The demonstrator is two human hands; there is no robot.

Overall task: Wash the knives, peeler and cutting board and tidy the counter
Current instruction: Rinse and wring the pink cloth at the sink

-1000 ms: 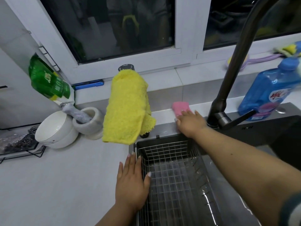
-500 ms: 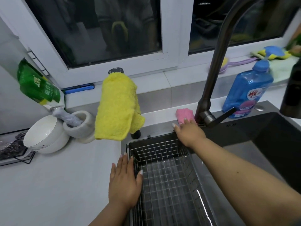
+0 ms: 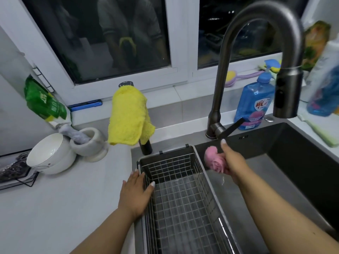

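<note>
My right hand (image 3: 233,160) grips a bunched pink cloth (image 3: 212,159) over the dark sink (image 3: 302,153), just below the tap lever (image 3: 230,128). Its forefinger points up toward that lever. My left hand (image 3: 135,191) rests flat on the counter (image 3: 64,208), fingers straight, thumb over the rim of the wire drain basket (image 3: 183,202) set in the sink's left side. No knife, peeler or cutting board is in view.
A tall dark tap (image 3: 256,57) arches over the sink. A yellow cloth (image 3: 128,118) hangs on a post behind the basket. White bowls (image 3: 49,154) and a stone mortar (image 3: 89,143) stand at the left. A blue detergent bottle (image 3: 255,103) stands behind the sink.
My right hand picked the pink cloth off the ledge behind the sink and brought it forward over the basin. The left hand has stayed on the basket rim.
</note>
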